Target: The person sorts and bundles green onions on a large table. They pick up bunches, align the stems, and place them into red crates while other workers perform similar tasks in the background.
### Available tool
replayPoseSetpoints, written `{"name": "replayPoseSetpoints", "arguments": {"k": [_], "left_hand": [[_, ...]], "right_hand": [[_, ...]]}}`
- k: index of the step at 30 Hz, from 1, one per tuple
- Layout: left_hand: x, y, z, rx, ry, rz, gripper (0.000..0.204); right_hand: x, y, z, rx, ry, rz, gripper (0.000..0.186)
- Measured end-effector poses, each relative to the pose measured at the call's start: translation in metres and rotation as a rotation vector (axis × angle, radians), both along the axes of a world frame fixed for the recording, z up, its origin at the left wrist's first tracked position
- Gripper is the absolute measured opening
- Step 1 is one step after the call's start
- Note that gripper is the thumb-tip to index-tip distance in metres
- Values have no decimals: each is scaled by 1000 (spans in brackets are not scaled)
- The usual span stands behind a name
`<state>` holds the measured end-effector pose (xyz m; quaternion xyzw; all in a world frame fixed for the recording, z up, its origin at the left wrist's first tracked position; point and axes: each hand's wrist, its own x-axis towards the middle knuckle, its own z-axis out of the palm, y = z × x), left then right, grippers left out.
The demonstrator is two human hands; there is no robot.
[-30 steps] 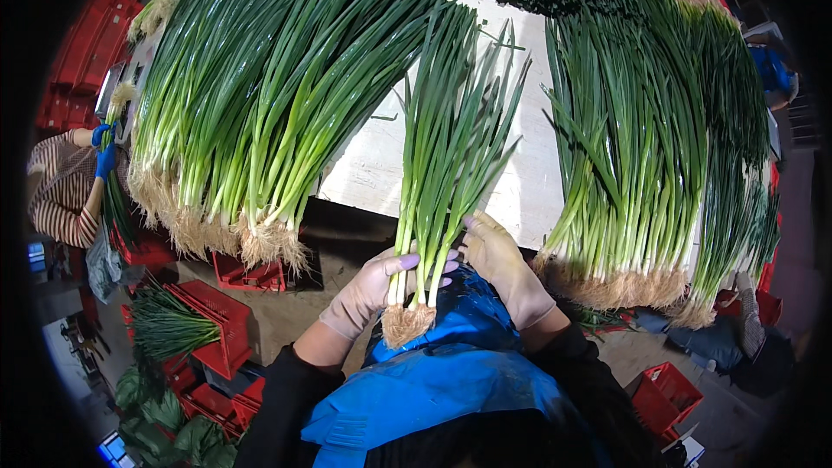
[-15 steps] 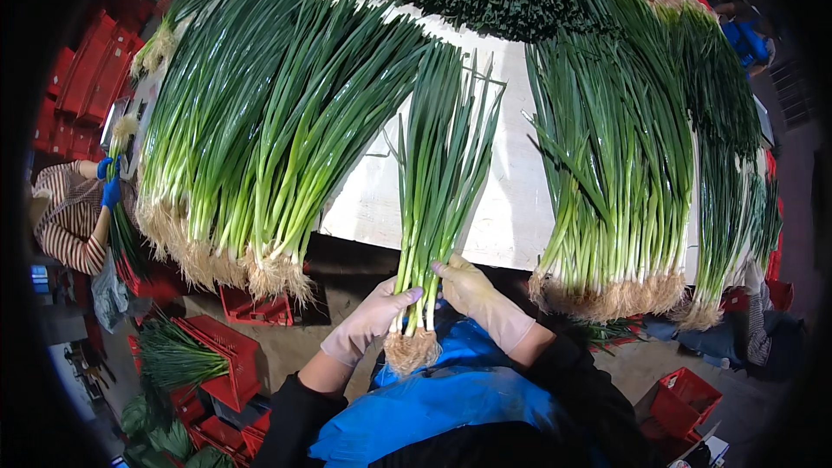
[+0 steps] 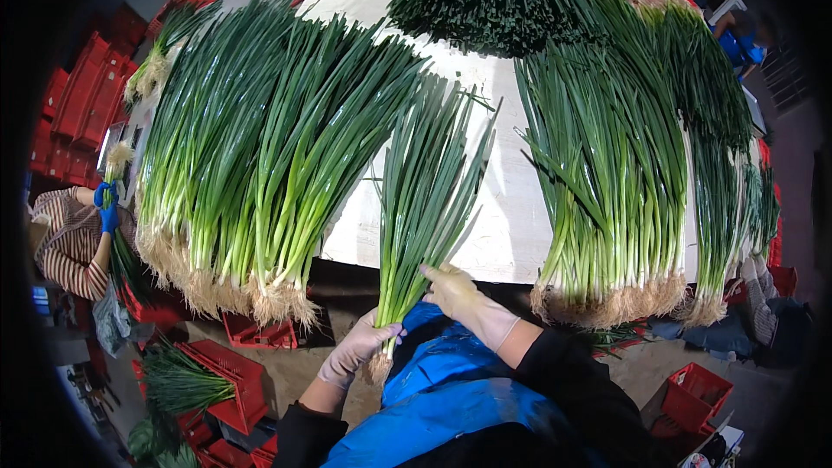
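Observation:
A bunch of green onions (image 3: 416, 182) lies tilted in front of me, its leaves spread over the white table (image 3: 511, 243) and its root end past the near edge. Near the roots, my left hand (image 3: 360, 348), in a thin pale glove, is closed round the white stems. My right hand (image 3: 464, 302), in a yellowish-white glove, is higher up at the bunch's right edge, its thumb against the stems and its fingers curled, partly hidden. A large row of rooted green onions (image 3: 260, 156) covers the table to the left; another row (image 3: 607, 182) lies to the right.
A dark green heap of onion leaves (image 3: 503, 4) is at the table's far side. Red crates (image 3: 230, 381) stand on the floor at left, another red crate (image 3: 696, 397) at lower right. At far left, a co-worker's blue-gloved hand (image 3: 107, 205) holds onions.
My left hand has moved down and left with the root end, and the bunch now slants. My right hand has shifted slightly lower, along the bunch's right side.

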<state>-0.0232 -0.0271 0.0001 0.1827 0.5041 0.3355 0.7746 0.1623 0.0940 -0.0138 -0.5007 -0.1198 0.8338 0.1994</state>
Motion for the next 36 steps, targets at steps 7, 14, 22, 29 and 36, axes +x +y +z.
{"name": "replayPoseSetpoints", "arguments": {"k": [7, 14, 22, 29, 36], "left_hand": [[-19, -34, -28, 0, 5, -23, 23], [-24, -43, -51, 31, 153, -94, 18], [-17, -41, -50, 9, 185, -47, 23], [-17, -46, -56, -17, 187, -68, 25], [-18, -45, -53, -17, 165, -88, 27]], "right_hand": [[27, 64, -9, 172, -77, -10, 23], [44, 129, 23, 335, -160, -197, 16], [69, 177, 33, 517, -241, -168, 23], [86, 196, 78, 1377, -1293, 134, 52], [57, 235, 145, 1614, -1498, 871, 62]]}}
